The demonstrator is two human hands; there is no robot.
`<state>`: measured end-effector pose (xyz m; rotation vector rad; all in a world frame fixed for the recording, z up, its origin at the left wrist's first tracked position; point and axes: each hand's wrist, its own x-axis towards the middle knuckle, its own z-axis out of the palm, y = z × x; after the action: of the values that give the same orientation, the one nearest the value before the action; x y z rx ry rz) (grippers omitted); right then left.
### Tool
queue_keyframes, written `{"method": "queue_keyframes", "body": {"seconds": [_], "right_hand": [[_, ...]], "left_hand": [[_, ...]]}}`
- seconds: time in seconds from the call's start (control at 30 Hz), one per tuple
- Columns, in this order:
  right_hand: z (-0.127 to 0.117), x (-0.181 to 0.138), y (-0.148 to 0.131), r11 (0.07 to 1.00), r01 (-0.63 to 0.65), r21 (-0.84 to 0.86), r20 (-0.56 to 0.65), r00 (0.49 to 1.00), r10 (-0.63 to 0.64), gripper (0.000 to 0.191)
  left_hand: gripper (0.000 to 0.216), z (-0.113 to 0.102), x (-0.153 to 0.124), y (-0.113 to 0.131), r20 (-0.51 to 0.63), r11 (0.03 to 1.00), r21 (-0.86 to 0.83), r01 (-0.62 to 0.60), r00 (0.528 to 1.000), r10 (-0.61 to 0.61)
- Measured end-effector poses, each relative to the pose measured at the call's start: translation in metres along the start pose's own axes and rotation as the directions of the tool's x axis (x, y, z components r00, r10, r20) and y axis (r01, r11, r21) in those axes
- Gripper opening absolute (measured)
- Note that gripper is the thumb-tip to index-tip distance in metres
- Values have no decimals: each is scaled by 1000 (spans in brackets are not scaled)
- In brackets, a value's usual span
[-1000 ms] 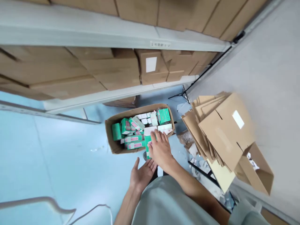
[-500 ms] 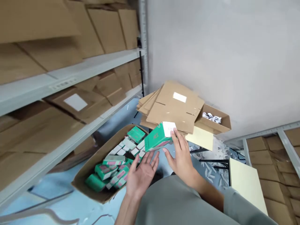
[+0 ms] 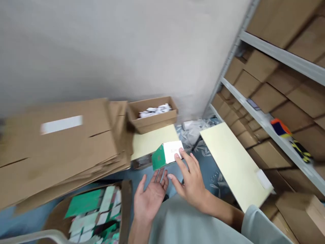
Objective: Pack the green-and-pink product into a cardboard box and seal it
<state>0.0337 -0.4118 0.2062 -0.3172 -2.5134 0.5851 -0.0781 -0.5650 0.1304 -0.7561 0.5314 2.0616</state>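
Above the blue floor, between both hands, a small green-and-white carton sits at the fingertips of the right hand; fingers spread, only the tips touching its white end. Grip looks loose; whether it is truly pinched cannot be told. Left hand is just below, palm up, fingers open, holding nothing.

Surroundings: stack of flattened brown cardboard, matte, blurred, to the left. Open cardboard box with white scraps behind the carton, against a grey wall. Two pale yellow flat boards, smooth. Lower left, an open box of similar green-and-white cartons. At right, grey metal shelving loaded with brown boxes.
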Motion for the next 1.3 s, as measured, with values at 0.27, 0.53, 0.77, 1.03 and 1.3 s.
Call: {"method": "queue_keyframes", "body": {"seconds": [0.27, 0.53, 0.77, 1.03, 1.3], "right_hand": [[-60, -65, 104, 893, -424, -151, -187, 899, 396, 82], [-70, -94, 162, 700, -713, -47, -361, 665, 654, 83], [-68, -78, 204, 531, -841, 100, -415, 450, 791, 74], [-48, -40, 255, 314, -916, 252, -381, 204, 902, 61], [-47, 0, 274, 162, -876, 454, -481, -87, 873, 55]], "left_hand": [[29, 83, 67, -105, -80, 879, 454, 148, 989, -125], [45, 135, 122, -170, -49, 582, 804, 122, 989, -139], [46, 174, 185, -190, 4, 435, 896, 85, 980, -200], [53, 228, 268, -185, 90, 240, 971, -16, 949, -301], [31, 280, 312, -190, 176, 117, 983, -144, 925, -337]]}}
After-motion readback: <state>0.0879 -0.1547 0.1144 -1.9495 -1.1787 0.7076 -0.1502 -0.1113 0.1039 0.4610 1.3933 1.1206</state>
